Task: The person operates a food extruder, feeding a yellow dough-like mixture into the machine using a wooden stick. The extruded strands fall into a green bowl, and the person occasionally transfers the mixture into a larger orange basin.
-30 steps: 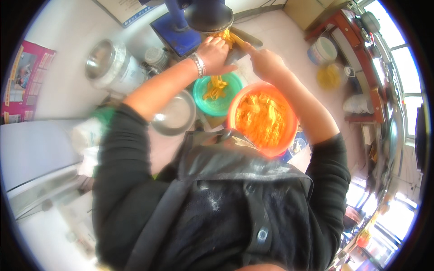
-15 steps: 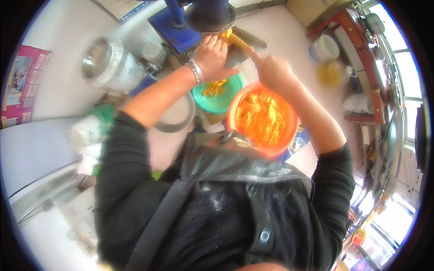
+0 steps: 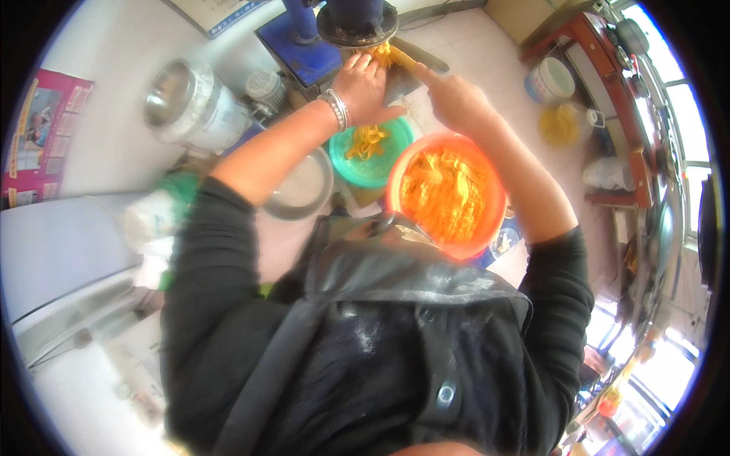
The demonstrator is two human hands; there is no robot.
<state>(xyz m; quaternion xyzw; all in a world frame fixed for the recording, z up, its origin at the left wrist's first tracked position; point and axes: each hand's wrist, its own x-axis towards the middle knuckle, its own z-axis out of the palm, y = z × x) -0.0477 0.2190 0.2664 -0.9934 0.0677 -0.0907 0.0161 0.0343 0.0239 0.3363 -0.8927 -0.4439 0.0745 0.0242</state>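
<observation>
A blue machine with a dark round flanged head [image 3: 357, 26] stands at the top of the view. Yellow dough strips [image 3: 382, 55] come out beneath it. My left hand [image 3: 362, 90], a beaded bracelet at its wrist, reaches up to the strips with fingers stretched and thumb apart; its fingertips are partly hidden under the head. In my right hand [image 3: 458, 102] is a yellowish wooden-looking stick [image 3: 403, 58], its far end at the strips. Below my left hand, a green basin [image 3: 395, 163] contains some yellow strips [image 3: 368, 143]. An orange basin [image 3: 494, 216] beside it holds a large yellow heap [image 3: 442, 196].
A grey round basin [image 3: 304, 194] sits on the floor to the left. Farther left are a metal-topped container [image 3: 198, 106] and a motor [image 3: 265, 90]. On the right stand a white bucket [image 3: 549, 81], a yellow-filled container [image 3: 559, 125] and a reddish-brown table [image 3: 635, 114].
The whole view has shifted slightly, showing more of the machine head. Both hands stay by the outlet, my right one still on the stick. The strips in the green basin look a little fuller.
</observation>
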